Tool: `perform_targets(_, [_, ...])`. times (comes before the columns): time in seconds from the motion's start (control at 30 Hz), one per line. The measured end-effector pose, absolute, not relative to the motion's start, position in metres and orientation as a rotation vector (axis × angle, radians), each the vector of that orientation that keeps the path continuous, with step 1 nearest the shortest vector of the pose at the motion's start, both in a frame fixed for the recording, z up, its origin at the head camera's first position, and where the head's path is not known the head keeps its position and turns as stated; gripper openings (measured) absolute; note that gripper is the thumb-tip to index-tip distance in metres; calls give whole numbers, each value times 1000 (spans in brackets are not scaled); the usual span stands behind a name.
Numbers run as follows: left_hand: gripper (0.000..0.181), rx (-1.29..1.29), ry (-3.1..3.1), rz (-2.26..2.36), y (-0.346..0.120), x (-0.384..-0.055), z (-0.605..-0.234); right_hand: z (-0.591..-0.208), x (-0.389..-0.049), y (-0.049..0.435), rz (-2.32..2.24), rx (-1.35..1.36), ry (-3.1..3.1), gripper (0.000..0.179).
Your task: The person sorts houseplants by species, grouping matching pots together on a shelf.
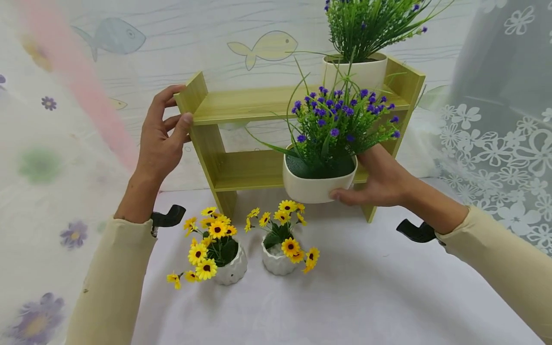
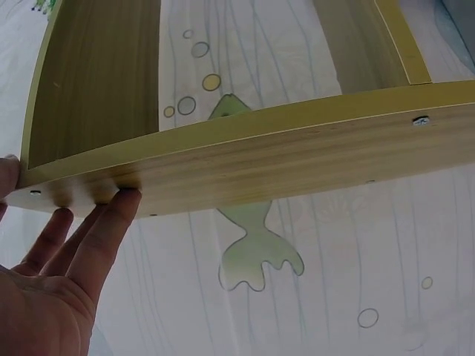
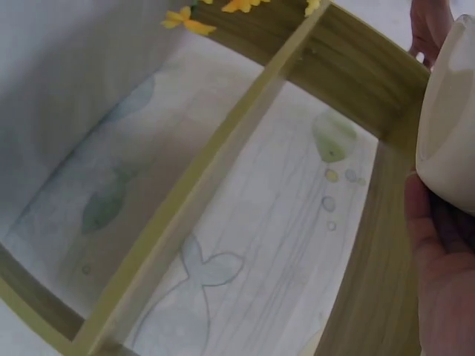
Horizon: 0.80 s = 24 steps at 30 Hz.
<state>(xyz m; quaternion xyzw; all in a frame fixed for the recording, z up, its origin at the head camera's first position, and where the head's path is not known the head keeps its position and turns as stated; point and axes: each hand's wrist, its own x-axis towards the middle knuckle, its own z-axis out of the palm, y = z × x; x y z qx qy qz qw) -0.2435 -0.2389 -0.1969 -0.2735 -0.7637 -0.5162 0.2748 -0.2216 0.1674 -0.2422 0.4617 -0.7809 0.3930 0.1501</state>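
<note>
My right hand (image 1: 384, 179) holds a cream pot (image 1: 312, 189) of artificial purple flowers (image 1: 334, 115), thumb at the front near its base and the other fingers hidden behind. The pot is raised in front of a two-tier wooden shelf (image 1: 254, 167), overlapping its right half. In the right wrist view, the pot (image 3: 451, 141) rests against the fingers at the right edge. My left hand (image 1: 161, 134) grips the top of the shelf's left side panel. Its fingertips press the panel's outer face in the left wrist view, where the thumb (image 2: 7, 174) reaches round the edge.
A similar pot (image 1: 355, 74) of purple flowers stands on the top board's right end. Two small white pots, one on the left (image 1: 233, 270) and one on the right (image 1: 278, 263), hold yellow flowers on the white cloth (image 1: 345, 297) before the shelf. Patterned curtain hangs behind.
</note>
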Motion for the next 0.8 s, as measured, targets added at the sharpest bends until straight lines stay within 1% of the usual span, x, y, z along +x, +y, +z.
perform_targets(0.27, [48,-747,-2057,-1373,-238,-244,-196,-227,-230,159,1115,1311,-2209,110])
perform_targets(0.47, [49,-732,-2067,-1343,-236,-245,-195,-216,-235,153,1126,1299,-2173,112])
perform_targets(0.63, [49,-727,-2058,-1362,-237,-244,-195,-206,-239,143,1137,1294,-2169,106])
perform_targets(0.8, [49,-729,-2049,-1389,-238,-243,-197,-188,-228,129,1145,1206,-2219,95])
